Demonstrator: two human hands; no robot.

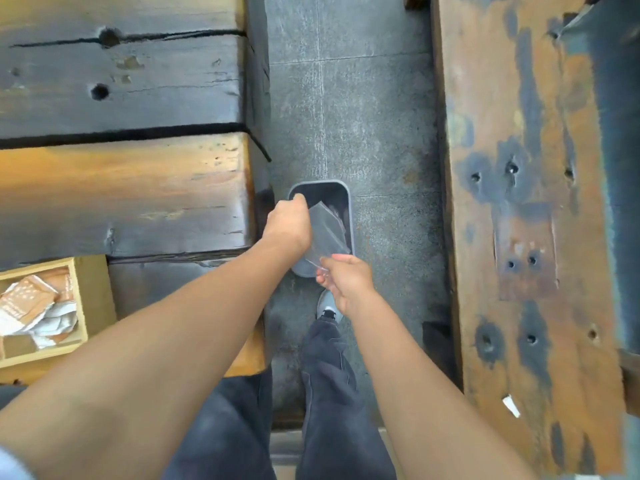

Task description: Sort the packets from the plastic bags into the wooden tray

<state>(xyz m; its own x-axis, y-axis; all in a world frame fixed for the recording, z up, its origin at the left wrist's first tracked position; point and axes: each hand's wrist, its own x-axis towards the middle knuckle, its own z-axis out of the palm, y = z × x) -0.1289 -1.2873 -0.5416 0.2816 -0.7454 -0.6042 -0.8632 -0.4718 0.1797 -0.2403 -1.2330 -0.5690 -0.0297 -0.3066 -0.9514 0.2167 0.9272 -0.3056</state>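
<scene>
A clear plastic bag [325,233] hangs over a grey bin [349,216] on the floor. My left hand [289,225] grips the bag's upper left edge above the bin's rim. My right hand [344,280] pinches its lower corner at the bin's near end. The bag looks empty. At the left edge, a wooden tray [88,299] rests on the dark wooden table [138,188] and holds several brown and white packets [31,303] piled in one compartment.
A rusty, weathered wooden bench [526,237] with holes runs along the right side. Grey tiled floor [374,126] lies between table and bench. My legs in dark trousers and a grey shoe [327,306] stand just behind the bin.
</scene>
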